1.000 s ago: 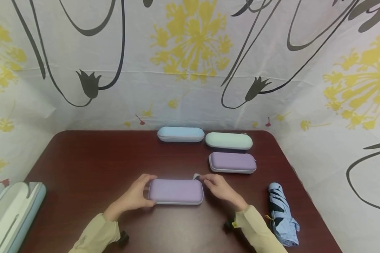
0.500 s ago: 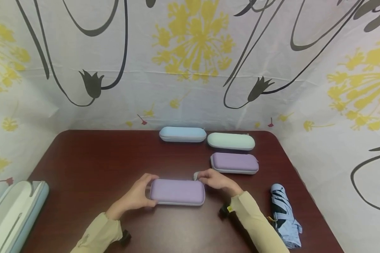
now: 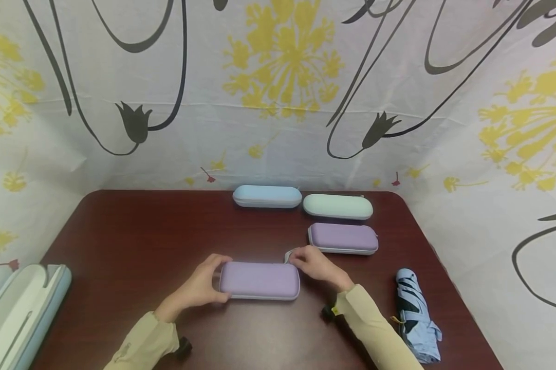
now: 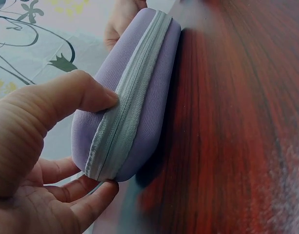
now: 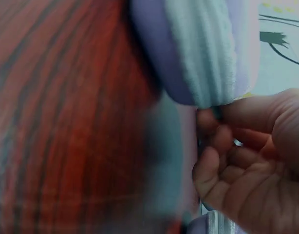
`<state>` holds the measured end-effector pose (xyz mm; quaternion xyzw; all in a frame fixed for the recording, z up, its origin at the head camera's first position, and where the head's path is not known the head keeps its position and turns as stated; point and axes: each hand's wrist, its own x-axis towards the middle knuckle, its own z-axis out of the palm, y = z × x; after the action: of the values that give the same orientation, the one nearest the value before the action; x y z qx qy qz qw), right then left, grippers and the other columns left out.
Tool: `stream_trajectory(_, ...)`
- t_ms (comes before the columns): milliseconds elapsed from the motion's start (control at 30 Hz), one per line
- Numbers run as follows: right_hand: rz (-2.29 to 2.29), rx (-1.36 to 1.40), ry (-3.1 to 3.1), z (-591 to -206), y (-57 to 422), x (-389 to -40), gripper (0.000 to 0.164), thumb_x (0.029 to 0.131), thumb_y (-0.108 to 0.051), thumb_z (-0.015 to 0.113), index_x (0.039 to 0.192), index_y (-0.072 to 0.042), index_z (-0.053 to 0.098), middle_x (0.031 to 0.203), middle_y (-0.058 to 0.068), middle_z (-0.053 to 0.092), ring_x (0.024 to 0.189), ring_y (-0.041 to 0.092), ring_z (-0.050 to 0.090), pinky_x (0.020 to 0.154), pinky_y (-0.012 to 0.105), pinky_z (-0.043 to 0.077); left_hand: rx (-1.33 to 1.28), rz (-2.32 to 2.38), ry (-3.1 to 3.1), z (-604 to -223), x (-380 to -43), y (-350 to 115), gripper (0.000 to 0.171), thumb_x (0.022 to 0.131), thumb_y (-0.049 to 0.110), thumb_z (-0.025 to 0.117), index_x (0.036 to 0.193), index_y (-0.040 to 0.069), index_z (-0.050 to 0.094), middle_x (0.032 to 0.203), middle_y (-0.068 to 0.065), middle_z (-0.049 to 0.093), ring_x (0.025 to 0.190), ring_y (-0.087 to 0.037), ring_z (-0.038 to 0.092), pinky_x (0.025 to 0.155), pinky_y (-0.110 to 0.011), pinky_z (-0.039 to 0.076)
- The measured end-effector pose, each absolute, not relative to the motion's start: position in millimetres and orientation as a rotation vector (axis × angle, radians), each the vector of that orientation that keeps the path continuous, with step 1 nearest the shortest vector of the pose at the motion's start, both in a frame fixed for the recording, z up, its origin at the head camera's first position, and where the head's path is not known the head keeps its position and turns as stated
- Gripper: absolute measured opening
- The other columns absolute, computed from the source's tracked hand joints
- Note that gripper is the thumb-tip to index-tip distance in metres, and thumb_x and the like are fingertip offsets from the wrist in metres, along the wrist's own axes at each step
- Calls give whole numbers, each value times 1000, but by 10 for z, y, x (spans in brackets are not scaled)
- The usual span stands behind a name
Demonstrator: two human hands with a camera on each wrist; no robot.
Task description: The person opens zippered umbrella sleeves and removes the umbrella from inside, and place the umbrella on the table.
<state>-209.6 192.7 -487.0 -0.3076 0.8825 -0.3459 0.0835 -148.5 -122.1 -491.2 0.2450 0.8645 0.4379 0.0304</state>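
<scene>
A lilac zip-up glasses case (image 3: 259, 281) lies lengthwise on the dark red table, its lid down. My left hand (image 3: 198, 282) grips its left end, fingers at the far side and thumb at the near side. In the left wrist view the thumb presses beside the pale zipper (image 4: 135, 87), which runs shut along the visible side. At the far right corner, my right hand (image 3: 318, 264) pinches the zipper pull (image 5: 217, 113) between thumb and finger. A grey tab (image 3: 287, 256) shows by those fingertips. Most of the pull is hidden by the fingers.
Behind stand a blue case (image 3: 267, 197), a mint case (image 3: 338, 206) and a second purple case (image 3: 343, 238), close to my right hand. A folded blue umbrella (image 3: 415, 316) lies at the right. A white and blue device (image 3: 25, 313) sits at the left edge.
My right hand has shifted slightly away from me at the far right corner of the case, still at the zipper. The left hand keeps its grip, and the case lies in place.
</scene>
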Motion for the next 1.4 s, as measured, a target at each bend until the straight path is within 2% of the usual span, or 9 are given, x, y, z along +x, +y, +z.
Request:
stream_trajectory(333,-964,-1121,2747,-4860,1944,-2067,7,84,-1,63,84,-6,69,83,2,67,82,15,62,76,31,51,842,1331,2686,-4903,-1516,-1217,69,57,7,82,117,-6,51,111,-14,52,98,-28,55,83,-43,50)
stream_trajectory(633,-1080,-1090,2716,-4875,1946,-2062,6,83,0,66,84,-5,66,80,1,64,74,10,58,67,24,50,863,1243,2744,-4909,-1554,-1201,68,56,14,83,115,-1,54,110,-7,53,95,-20,52,83,-39,47)
stream_trajectory(967,-1092,-1160,2757,-4927,2021,-2045,9,79,1,66,82,-7,64,78,0,61,71,10,55,64,24,48,860,1246,2807,-4934,-1545,-1197,67,52,16,83,111,3,55,107,-4,55,93,-18,53,81,-36,46)
stream_trajectory(1400,-1062,-1072,2858,-4925,2116,-1871,12,76,2,67,78,-8,63,73,-4,57,67,9,52,59,23,46,861,1275,2871,-4983,-1496,-1186,66,51,17,83,110,2,57,105,-4,56,92,-17,54,78,-35,47)
